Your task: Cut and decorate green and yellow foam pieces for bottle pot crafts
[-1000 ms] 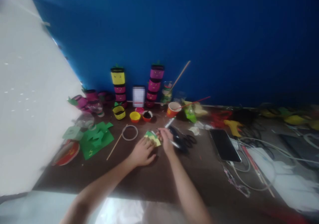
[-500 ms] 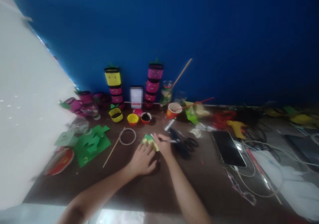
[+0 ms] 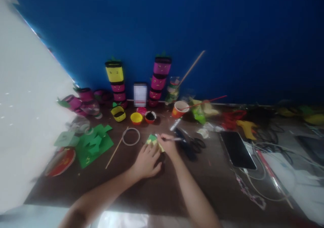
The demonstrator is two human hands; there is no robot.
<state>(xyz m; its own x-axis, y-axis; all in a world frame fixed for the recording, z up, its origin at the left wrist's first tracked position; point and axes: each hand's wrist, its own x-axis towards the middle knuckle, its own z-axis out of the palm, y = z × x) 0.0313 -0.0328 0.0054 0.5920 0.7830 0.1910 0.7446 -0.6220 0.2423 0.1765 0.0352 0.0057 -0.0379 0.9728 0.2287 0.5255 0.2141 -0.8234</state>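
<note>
My left hand [image 3: 146, 162] lies open, palm down, with its fingers resting on a small yellow and green paper piece [image 3: 152, 138]. My right hand [image 3: 167, 146] is closed around a slim pen [image 3: 176, 139], whose near tip is at the paper's upper right edge. Much of the paper is hidden beneath my fingers, and fine marks on it are too blurred to make out. Just right of my right hand lie scissors [image 3: 198, 144] with black handles. A clear ring [image 3: 131, 136] and a thin wooden stick [image 3: 116, 152] are to the left of my left hand.
Green paper sheets [image 3: 95, 145] lie at the left. Behind my hands stand a yellow paint cup [image 3: 136, 118], a black paint cup [image 3: 150, 117], a paper cup [image 3: 180, 109] and decorated purple columns [image 3: 160, 81]. A phone [image 3: 238, 150], cables and a yellow glue gun [image 3: 246, 129] occupy the right.
The camera view has shifted slightly, moving most objects a little to the right in the picture. My left hand stays on the paper and my right hand keeps the pen at its edge.
</note>
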